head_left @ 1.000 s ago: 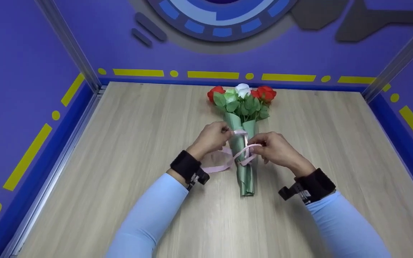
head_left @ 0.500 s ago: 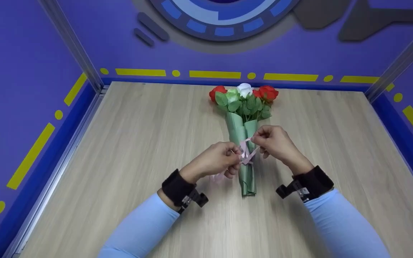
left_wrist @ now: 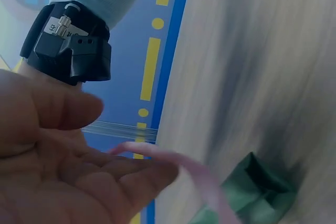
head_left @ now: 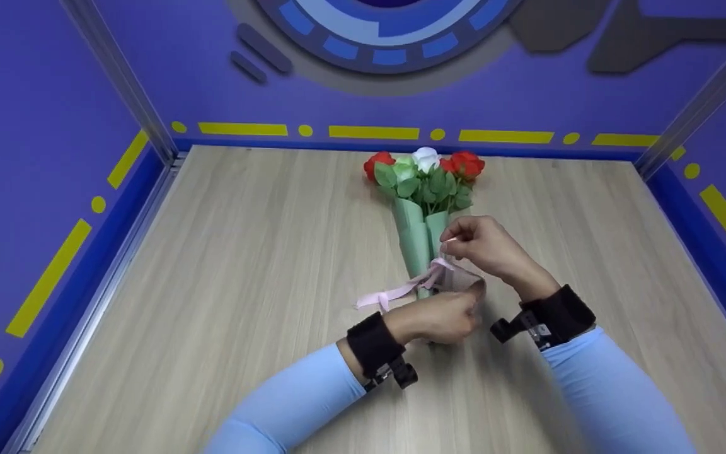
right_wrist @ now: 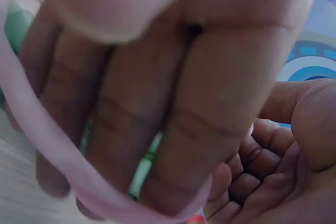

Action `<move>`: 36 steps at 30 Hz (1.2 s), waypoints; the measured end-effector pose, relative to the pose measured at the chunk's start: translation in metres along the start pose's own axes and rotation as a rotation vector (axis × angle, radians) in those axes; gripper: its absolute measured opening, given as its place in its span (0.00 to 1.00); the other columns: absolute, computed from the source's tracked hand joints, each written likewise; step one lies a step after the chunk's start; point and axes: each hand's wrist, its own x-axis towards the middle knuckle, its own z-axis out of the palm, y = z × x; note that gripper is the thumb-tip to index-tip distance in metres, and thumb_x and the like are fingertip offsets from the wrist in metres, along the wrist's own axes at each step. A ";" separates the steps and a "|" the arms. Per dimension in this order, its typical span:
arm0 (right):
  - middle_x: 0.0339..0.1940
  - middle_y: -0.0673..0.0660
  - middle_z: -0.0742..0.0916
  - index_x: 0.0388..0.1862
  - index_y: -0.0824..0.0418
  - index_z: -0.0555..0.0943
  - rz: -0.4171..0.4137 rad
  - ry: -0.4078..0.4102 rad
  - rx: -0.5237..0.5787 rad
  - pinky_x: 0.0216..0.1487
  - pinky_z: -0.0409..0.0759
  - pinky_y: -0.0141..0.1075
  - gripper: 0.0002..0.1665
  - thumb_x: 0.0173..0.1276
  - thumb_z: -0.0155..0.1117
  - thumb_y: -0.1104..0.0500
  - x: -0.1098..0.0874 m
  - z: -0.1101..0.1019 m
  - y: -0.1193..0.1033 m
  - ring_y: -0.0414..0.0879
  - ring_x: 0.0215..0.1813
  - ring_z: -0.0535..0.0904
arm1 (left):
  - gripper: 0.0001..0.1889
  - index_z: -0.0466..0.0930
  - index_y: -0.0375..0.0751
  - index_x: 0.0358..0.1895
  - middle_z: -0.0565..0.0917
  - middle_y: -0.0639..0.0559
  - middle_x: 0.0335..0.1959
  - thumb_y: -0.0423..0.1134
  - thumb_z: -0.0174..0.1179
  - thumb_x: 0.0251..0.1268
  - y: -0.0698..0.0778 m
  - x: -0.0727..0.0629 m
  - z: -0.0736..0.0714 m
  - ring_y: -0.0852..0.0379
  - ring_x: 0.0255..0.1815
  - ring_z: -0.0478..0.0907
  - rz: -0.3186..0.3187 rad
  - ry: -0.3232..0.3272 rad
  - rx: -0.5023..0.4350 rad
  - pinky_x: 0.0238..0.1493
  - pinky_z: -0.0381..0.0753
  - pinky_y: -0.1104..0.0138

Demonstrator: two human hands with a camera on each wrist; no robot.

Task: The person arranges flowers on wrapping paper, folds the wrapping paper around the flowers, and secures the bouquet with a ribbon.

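A bouquet of red, white and pale green roses point(head_left: 426, 159) lies in a green paper wrap point(head_left: 412, 239). Pink ribbon point(head_left: 429, 277) crosses the wrap, with one tail reaching left. My right hand point(head_left: 492, 252) has curled fingers and pinches a piece of the ribbon above the crossing. My left hand point(head_left: 442, 318) is over the lower part of the wrap and hides most of it. In the right wrist view, the left fingers point(right_wrist: 136, 98) are extended, with the ribbon point(right_wrist: 58, 150) running across their tips. The left thumb point(left_wrist: 68, 108) stands apart from the fingers.
The bouquet rests on a wood-grain table point(head_left: 262, 252). Blue-violet panels point(head_left: 338, 94) with yellow markings border the back and sides. Each wrist carries a black strap point(head_left: 375, 343) with a small camera.
My left hand has moved from left of the wrap to across its lower part, drawing ribbon to the right. The right hand stays close above the crossing.
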 end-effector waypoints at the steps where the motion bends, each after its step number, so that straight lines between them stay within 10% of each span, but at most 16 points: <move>1: 0.31 0.52 0.86 0.45 0.69 0.86 -0.002 0.000 0.003 0.38 0.80 0.31 0.09 0.69 0.69 0.66 0.000 0.000 0.000 0.42 0.35 0.82 | 0.26 0.63 0.36 0.77 0.86 0.45 0.55 0.38 0.49 0.82 0.001 0.000 -0.001 0.57 0.42 0.80 -0.006 -0.021 0.048 0.39 0.81 0.69; 5: 0.32 0.51 0.86 0.47 0.70 0.85 -0.007 0.003 0.002 0.36 0.77 0.30 0.10 0.69 0.69 0.66 0.001 0.000 0.003 0.41 0.35 0.80 | 0.11 0.80 0.38 0.53 0.82 0.56 0.32 0.39 0.51 0.81 -0.002 -0.007 -0.011 0.60 0.35 0.76 -0.016 -0.025 0.201 0.64 0.78 0.66; 9: 0.34 0.52 0.86 0.47 0.70 0.86 -0.017 0.008 -0.008 0.36 0.77 0.30 0.11 0.69 0.68 0.66 0.002 0.001 0.006 0.41 0.36 0.79 | 0.14 0.78 0.46 0.27 0.72 0.60 0.22 0.38 0.54 0.78 -0.013 -0.018 -0.035 0.61 0.27 0.72 -0.067 0.115 0.167 0.56 0.81 0.65; 12: 0.35 0.53 0.85 0.48 0.70 0.86 -0.022 0.006 -0.013 0.38 0.77 0.30 0.11 0.69 0.68 0.66 0.002 0.002 0.007 0.43 0.37 0.79 | 0.08 0.81 0.47 0.33 0.78 0.58 0.26 0.40 0.59 0.75 -0.024 -0.023 -0.054 0.60 0.28 0.75 -0.187 0.278 0.019 0.34 0.76 0.65; 18: 0.39 0.58 0.87 0.51 0.70 0.85 -0.062 -0.052 0.021 0.40 0.79 0.29 0.12 0.70 0.65 0.70 0.001 0.007 0.010 0.42 0.39 0.80 | 0.20 0.79 0.43 0.61 0.86 0.49 0.52 0.46 0.67 0.72 -0.045 -0.007 -0.062 0.58 0.47 0.82 -0.172 0.363 -0.309 0.46 0.81 0.67; 24: 0.54 0.66 0.83 0.62 0.67 0.79 -0.047 -0.051 0.006 0.41 0.78 0.32 0.24 0.68 0.69 0.66 -0.010 0.011 0.019 0.48 0.44 0.80 | 0.04 0.84 0.44 0.42 0.85 0.59 0.31 0.40 0.65 0.75 -0.057 0.004 -0.055 0.65 0.32 0.77 -0.158 0.445 -0.335 0.33 0.72 0.73; 30: 0.34 0.53 0.84 0.47 0.67 0.84 0.038 -0.164 -0.093 0.34 0.74 0.33 0.16 0.66 0.74 0.59 -0.027 0.021 0.040 0.44 0.35 0.77 | 0.04 0.81 0.43 0.41 0.80 0.59 0.31 0.37 0.61 0.77 -0.061 0.001 -0.055 0.64 0.32 0.75 -0.123 0.459 -0.421 0.33 0.72 0.73; 36: 0.28 0.49 0.83 0.38 0.73 0.81 0.080 -0.261 0.109 0.31 0.73 0.30 0.06 0.65 0.66 0.69 -0.036 0.010 0.061 0.40 0.30 0.76 | 0.07 0.83 0.41 0.42 0.82 0.55 0.35 0.35 0.54 0.79 -0.069 0.000 -0.054 0.62 0.34 0.75 -0.123 0.448 -0.474 0.32 0.73 0.72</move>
